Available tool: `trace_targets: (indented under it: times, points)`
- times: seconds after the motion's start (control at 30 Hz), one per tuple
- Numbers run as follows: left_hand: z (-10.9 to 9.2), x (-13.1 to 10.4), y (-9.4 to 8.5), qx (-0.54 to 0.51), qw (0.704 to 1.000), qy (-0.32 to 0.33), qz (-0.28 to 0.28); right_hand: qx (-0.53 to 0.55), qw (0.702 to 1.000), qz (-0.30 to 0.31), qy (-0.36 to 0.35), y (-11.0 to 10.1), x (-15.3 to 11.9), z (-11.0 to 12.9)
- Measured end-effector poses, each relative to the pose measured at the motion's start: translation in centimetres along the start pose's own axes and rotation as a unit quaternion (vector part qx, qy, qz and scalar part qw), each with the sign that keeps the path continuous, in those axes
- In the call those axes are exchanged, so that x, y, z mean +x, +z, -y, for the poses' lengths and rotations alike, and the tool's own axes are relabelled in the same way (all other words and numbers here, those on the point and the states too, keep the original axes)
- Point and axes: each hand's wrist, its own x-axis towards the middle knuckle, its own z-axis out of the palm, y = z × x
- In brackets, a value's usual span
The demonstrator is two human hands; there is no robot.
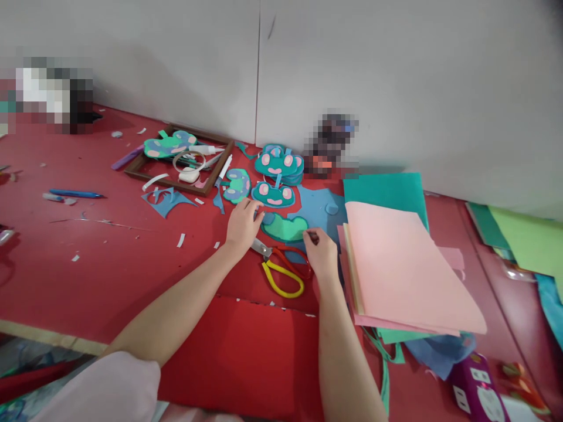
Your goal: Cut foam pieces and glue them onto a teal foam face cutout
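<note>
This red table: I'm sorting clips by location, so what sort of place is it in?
Probably a small craft workshop: scissors, stacked pink sheets and cut-out frog-like faces lie on it.

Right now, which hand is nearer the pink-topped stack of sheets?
Right. The right hand is just left of the pink-topped stack; the left hand is farther left, by the green piece's left end.

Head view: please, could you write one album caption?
Left hand and right hand frame a green cutout, scissors close by on the red table.
</note>
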Motion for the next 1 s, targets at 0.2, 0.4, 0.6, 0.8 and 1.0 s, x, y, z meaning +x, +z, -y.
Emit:
trace_targets:
  times: [0.2, 0.4, 0.6, 0.8, 1.0]
  points:
    - [-0.5, -0.2, -0.2, 0.053, 0.997, -0.015, 0.055, -0.022, 1.0, -0.014, 0.005, 0.2, -0.1, 0.1]
    - [-0.5, -0.3, -0.2, 0.04, 0.998, -0.007, 0.048, -0.038, 0.999, -0.021, 0.004, 0.4, -0.2, 0.0]
    - [-1.4, -0.8, -0.4, -0.009, 0.998, 0.06, 0.017, -0.041, 0.999, -0.022, 0.003, 0.4, -0.1, -0.1]
    - [-1.9, -1.2, 0.4, -0.066, 0.993, 0.082, 0.052, -0.037, 0.999, -0.016, 0.014, 0.4, -0.2, 0.2]
    - [-1.3, -0.8, 1.3, -0.056, 0.994, 0.052, 0.08, 0.003, 0.997, -0.071, -0.012, 0.0, 0.4, -0.2]
